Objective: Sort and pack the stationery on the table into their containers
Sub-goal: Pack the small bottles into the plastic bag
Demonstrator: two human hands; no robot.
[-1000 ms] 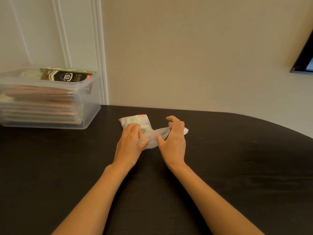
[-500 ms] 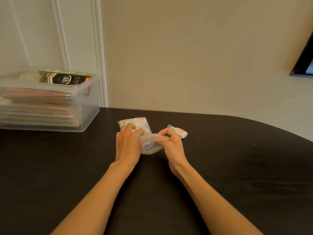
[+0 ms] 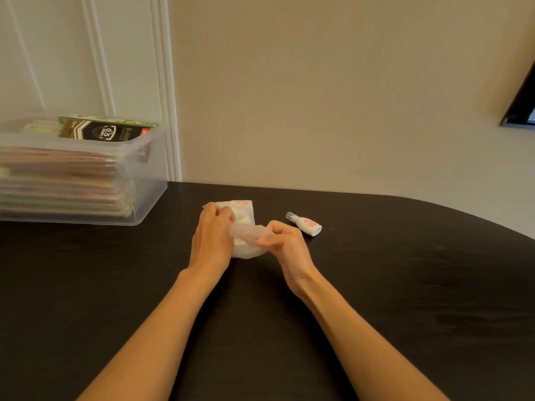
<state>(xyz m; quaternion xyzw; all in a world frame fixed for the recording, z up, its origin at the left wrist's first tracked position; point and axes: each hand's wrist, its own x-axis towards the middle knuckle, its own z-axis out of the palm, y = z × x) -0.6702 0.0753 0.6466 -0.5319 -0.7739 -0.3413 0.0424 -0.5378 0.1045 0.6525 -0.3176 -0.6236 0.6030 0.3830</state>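
The green-and-black box (image 3: 108,130) in the clear bin (image 3: 144,183) reads "0.5 mm" and "B-009".

place: looking like a room in a home | dark round-edged table (image 3: 405,285) sitting against a plain cream wall (image 3: 318,96) | white moulded door trim (image 3: 165,111) running down at left | clear plastic bin (image 3: 152,195) holding stacked stationery packs (image 3: 58,180)

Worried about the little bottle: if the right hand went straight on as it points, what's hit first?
Probably the left hand, across the pouch both hold; the bottle lies off to the right.
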